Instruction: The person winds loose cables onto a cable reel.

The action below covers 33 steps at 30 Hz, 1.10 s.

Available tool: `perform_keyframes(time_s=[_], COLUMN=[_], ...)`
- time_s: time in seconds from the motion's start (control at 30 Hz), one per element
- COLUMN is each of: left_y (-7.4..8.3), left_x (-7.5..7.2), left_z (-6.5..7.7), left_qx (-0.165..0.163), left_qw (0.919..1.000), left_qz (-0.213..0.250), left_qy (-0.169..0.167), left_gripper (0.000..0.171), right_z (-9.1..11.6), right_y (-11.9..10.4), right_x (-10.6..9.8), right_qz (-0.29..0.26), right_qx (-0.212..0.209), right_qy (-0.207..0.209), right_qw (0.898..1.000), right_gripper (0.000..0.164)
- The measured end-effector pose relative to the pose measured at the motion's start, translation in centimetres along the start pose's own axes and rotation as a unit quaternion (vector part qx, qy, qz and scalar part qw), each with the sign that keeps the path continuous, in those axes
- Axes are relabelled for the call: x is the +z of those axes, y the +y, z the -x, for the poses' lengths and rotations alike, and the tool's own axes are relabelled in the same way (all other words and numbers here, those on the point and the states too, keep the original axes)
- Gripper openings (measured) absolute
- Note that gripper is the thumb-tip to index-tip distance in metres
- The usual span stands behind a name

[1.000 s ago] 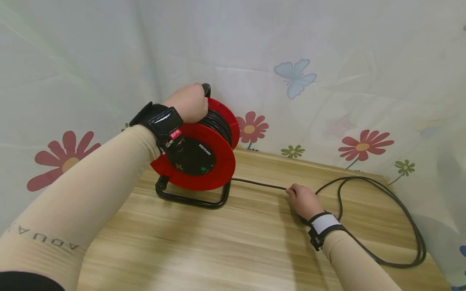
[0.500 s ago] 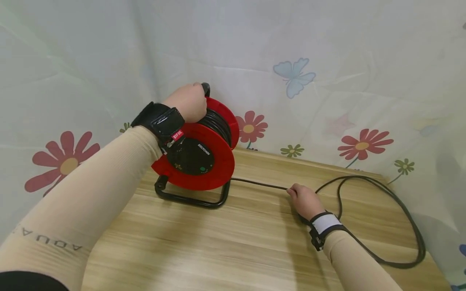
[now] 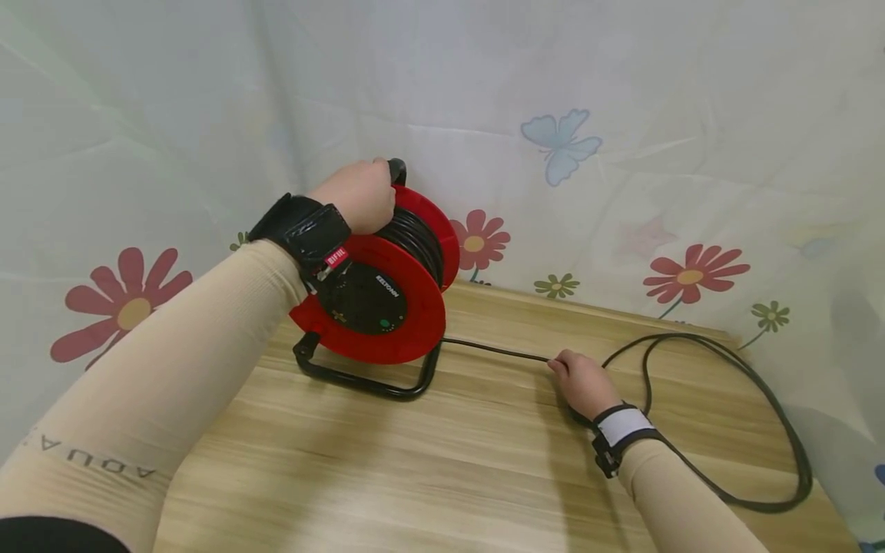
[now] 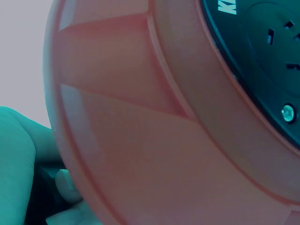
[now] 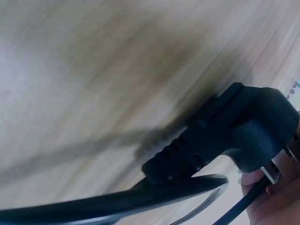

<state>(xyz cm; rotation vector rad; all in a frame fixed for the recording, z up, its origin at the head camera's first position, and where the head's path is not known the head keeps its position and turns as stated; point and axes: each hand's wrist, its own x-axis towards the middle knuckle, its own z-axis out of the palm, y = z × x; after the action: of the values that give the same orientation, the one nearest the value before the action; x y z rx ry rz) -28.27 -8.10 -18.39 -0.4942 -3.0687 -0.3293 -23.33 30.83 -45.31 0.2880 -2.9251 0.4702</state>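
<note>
A red and black cable reel [image 3: 423, 311] stands on its black tube frame [image 3: 362, 385], left of centre in the head view. At its top, my left hand [image 3: 359, 198] grips the black handle [image 3: 397, 172]. In the left wrist view the curled fingers [image 4: 68, 187] show behind the red flange [image 4: 126, 150]. To the right, my right hand [image 3: 588, 386] pinches the black cable [image 3: 494, 350], which runs straight from the reel's lower edge. The right wrist view shows a black plug [image 5: 253, 126] with metal prongs, close beside that hand; whether the fingers hold it I cannot tell.
Loose loops of cable [image 3: 788, 430] lie on the wood-patterned tabletop [image 3: 415, 476] at the right. Behind stands a pale sheet [image 3: 470, 92] printed with flowers and a butterfly, close to the reel and along the table's back edge.
The reel and its handle have shifted very slightly in the latest half second, and my right hand sits a touch further right. Both hands keep their hold.
</note>
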Motion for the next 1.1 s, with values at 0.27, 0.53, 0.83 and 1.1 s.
perform_keyframes(time_s=[0.27,0.53,0.83,1.1], left_y=[0.12,0.32,0.25,-0.5], left_x=[-0.04,0.02,0.12,0.69], left_z=[0.03,0.13,0.05,0.62], left_qx=[0.002,0.002,0.008,0.03], left_qw=[1.0,0.9999,0.9998,0.9935], left_qz=[0.002,0.014,0.016,0.108], left_qy=[0.003,0.002,0.003,0.023], left_gripper=[0.03,0.027,0.024,0.024], right_z=[0.18,0.36,0.35,0.63], right_y=[-0.12,0.04,0.22,0.13], right_x=[-0.37,-0.3,-0.38,-0.63], right_qz=[0.002,0.004,0.004,0.001], right_qx=[-0.001,0.005,0.007,0.011], right_qy=[-0.009,-0.011,-0.012,-0.022], right_qw=[1.0,1.0,1.0,1.0], right_gripper=[0.017,0.017,0.018,0.018])
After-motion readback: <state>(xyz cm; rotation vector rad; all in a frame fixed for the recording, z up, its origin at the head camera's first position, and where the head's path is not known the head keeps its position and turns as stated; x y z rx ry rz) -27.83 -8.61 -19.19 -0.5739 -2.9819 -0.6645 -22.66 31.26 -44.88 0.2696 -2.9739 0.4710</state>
